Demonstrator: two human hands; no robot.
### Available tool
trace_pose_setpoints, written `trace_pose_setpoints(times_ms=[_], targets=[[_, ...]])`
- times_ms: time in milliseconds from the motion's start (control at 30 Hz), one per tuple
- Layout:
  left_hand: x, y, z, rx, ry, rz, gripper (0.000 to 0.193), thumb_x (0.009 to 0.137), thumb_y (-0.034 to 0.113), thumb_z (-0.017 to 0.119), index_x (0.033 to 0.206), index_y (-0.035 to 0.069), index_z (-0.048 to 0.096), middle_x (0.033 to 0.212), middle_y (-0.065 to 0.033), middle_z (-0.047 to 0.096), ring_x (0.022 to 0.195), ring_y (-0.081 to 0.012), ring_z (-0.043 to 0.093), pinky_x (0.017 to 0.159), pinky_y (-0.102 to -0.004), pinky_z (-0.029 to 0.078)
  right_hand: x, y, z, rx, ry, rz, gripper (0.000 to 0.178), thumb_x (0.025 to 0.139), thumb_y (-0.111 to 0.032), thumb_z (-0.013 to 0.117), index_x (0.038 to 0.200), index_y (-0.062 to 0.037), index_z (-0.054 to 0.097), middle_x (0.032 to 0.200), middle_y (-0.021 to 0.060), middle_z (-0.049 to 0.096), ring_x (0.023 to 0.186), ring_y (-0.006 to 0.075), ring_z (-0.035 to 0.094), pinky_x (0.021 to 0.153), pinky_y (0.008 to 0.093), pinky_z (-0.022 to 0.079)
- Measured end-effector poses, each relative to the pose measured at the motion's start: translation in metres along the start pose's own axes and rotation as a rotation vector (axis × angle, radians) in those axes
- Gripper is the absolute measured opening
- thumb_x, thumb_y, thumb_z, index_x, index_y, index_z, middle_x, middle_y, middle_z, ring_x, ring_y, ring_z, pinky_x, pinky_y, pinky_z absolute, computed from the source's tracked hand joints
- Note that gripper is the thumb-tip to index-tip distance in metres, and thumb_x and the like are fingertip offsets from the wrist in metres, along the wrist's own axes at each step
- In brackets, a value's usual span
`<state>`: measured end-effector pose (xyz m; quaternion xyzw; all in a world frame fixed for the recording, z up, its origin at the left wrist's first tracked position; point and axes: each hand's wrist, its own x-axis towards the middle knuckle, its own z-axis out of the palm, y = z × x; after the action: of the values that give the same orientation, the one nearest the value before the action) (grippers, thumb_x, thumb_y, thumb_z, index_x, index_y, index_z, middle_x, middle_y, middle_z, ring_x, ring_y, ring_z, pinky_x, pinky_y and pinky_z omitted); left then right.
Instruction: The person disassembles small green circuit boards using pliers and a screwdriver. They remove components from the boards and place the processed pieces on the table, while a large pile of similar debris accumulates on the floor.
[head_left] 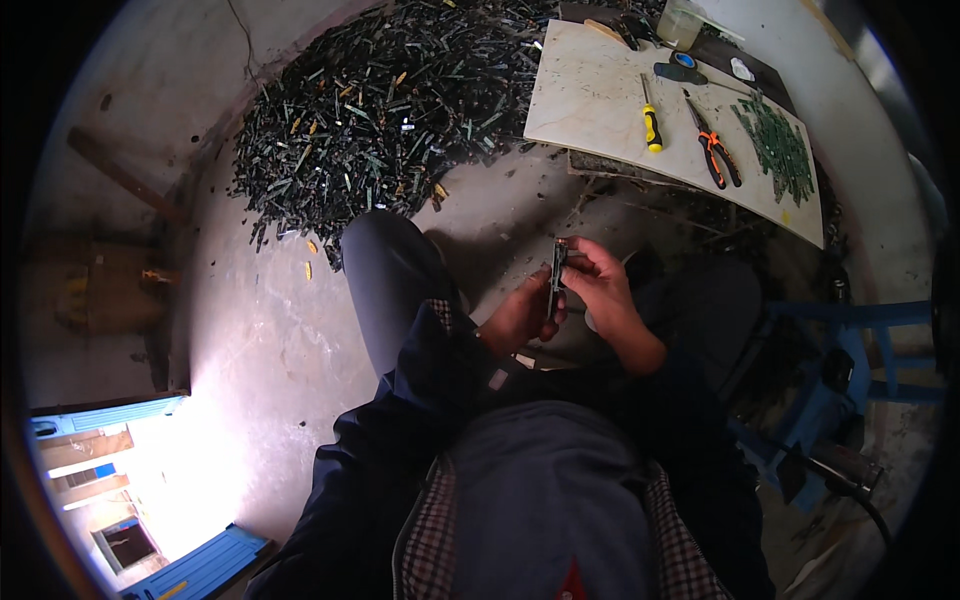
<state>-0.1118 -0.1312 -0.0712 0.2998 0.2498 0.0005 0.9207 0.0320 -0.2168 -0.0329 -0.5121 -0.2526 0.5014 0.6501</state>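
Green circuit strip [556, 275] sits upright between our hands, above our lap. Left hand [520, 318] pinches its lower end, right hand [600, 280] clamps the upper edge. Looks light, stiff, maybe brittle; we'd hold the edges. Pliers [714, 150] and screwdriver [650, 120] lie on the board [590, 90].

A single head-worn fisheye view looks steeply down, close over lap and concrete floor [270, 330].
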Motion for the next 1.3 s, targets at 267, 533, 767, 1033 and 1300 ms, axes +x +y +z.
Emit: trace_pose_setpoints(times_ms=[267,533,767,1033,1300], targets=[[0.000,-0.002,-0.004,-0.050,-0.007,-0.038,0.043,0.098,0.054,0.038,0.098,0.014,0.054,0.075,0.0012,0.056,0.062,-0.0142,0.051,0.050,-0.0277,0.035,0.001,0.011,0.006,-0.027,0.101,0.066,0.042,0.088,0.004,0.061,0.128,0.0014,0.048,0.092,0.0112,0.063,0.061,0.0152,0.061,0.049,0.0278,0.050],[-0.007,0.001,0.006,-0.145,0.081,0.034,0.042,0.099,0.055,0.037,0.089,0.017,0.052,0.069,0.0026,0.050,0.057,-0.0116,0.046,0.047,-0.0259,0.031,0.002,0.010,-0.004,-0.024,0.012,0.075,0.037,0.094,-0.010,0.061,0.128,0.0001,0.052,0.089,0.0068,0.064,0.074,0.0130,0.063,0.067,0.0267,0.051],[-0.009,0.001,0.001,-0.113,0.045,0.039,0.043,0.098,0.056,0.038,0.088,0.016,0.051,0.064,0.0019,0.048,0.049,-0.0116,0.039,0.046,-0.0262,0.030,0.000,0.004,-0.003,-0.059,-0.034,0.041,0.034,0.096,-0.012,0.059,0.128,-0.0006,0.055,0.094,0.0061,0.066,0.082,0.0111,0.062,0.072,0.0252,0.050],[-0.010,0.003,0.004,-0.114,0.049,0.053,0.045,0.098,0.057,0.040,0.096,0.014,0.056,0.065,0.0013,0.049,0.050,-0.0129,0.040,0.048,-0.0260,0.031,-0.005,-0.005,0.004,-0.089,-0.065,-0.051,0.033,0.095,-0.007,0.059,0.126,0.0029,0.055,0.094,0.0067,0.067,0.079,0.0096,0.059,0.071,0.0245,0.049],[-0.009,0.003,0.006,-0.077,0.091,0.019,0.049,0.099,0.058,0.035,0.088,0.014,0.054,0.065,-0.0010,0.049,0.051,-0.0141,0.039,0.049,-0.0273,0.030,-0.007,-0.013,0.005,-0.190,0.012,-0.011,0.042,0.096,-0.016,0.057,0.134,-0.0005,0.050,0.085,0.0038,0.067,0.074,0.0085,0.060,0.067,0.0219,0.046]])
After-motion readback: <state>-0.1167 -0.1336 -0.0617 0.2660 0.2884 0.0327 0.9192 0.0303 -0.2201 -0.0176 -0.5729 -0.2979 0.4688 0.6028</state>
